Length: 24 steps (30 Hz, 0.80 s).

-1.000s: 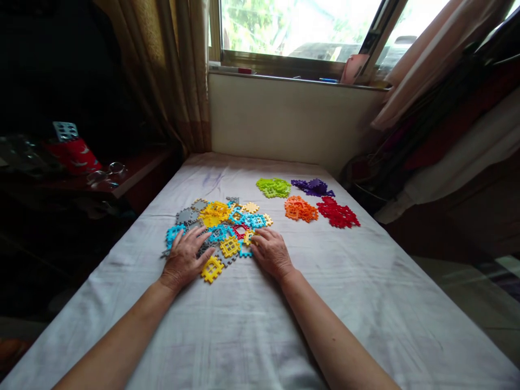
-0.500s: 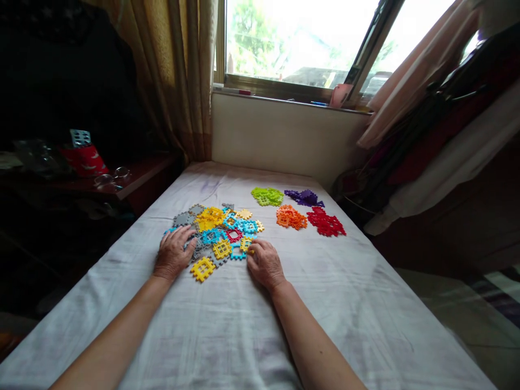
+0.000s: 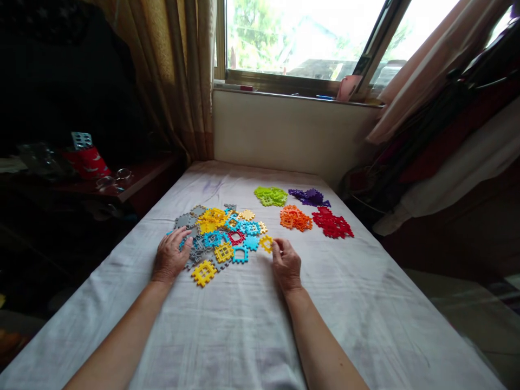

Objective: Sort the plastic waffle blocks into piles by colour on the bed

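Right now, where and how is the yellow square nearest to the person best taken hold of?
Probably pinch the yellow square by its near corner, coming from the person's side. That corner points out over the sheet, away from the mixed pile, while the far side lies close to grey pieces. The toothed rim and window-like openings should give some hold.

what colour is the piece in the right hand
Yellow; the piece shows best in the head view.
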Tool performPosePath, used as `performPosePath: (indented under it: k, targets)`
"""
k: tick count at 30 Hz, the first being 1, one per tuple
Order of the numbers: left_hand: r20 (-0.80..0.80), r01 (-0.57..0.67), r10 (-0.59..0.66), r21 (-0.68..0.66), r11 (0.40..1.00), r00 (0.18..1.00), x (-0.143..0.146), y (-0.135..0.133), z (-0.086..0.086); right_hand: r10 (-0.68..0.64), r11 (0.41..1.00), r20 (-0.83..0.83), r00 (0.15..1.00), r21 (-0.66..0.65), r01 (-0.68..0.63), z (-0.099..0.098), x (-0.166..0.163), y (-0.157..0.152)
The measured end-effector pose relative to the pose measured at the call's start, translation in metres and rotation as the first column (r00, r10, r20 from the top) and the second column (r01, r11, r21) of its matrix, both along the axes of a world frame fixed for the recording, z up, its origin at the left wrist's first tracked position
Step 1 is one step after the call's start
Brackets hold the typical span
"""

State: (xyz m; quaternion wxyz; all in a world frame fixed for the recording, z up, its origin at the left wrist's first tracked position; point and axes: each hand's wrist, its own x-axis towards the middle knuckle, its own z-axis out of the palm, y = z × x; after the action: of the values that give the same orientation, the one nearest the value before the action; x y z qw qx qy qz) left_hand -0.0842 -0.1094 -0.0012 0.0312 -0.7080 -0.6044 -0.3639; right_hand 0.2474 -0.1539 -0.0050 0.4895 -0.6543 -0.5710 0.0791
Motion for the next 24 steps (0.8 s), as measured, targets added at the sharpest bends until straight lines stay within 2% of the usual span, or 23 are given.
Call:
performPosePath:
  k: [5, 11, 14, 18, 24]
  targets:
    - [0.06, 0.041, -0.045, 0.063, 0.997, 0.997, -0.003, -0.003, -0.001, -0.22, 0.97, -0.148, 0.964, -0.136, 0.2, 0.002, 0.026, 0.006]
    - [0.178, 0.046, -0.065, 0.111, 0.993, 0.982, -0.007, -0.008, 0.003, -0.279, 0.947, -0.153, 0.948, -0.207, 0.245, -0.002, 0.041, 0.014]
    - [0.228, 0.039, -0.058, 0.086, 0.996, 0.972, -0.004, -0.011, 0.009, -0.284, 0.949, -0.123, 0.951, -0.18, 0.26, -0.003, 0.045, 0.016]
    - [0.256, -0.013, -0.001, 0.05, 0.999, 0.967, 0.001, -0.016, 0.016, -0.267, 0.962, -0.023, 0.963, -0.061, 0.265, -0.003, 0.048, 0.018]
    - [0.346, -0.008, 0.005, 0.008, 1.0, 0.938, 0.003, -0.024, 0.014, -0.206, 0.979, 0.111, 0.972, 0.019, 0.205, -0.006, 0.047, 0.015]
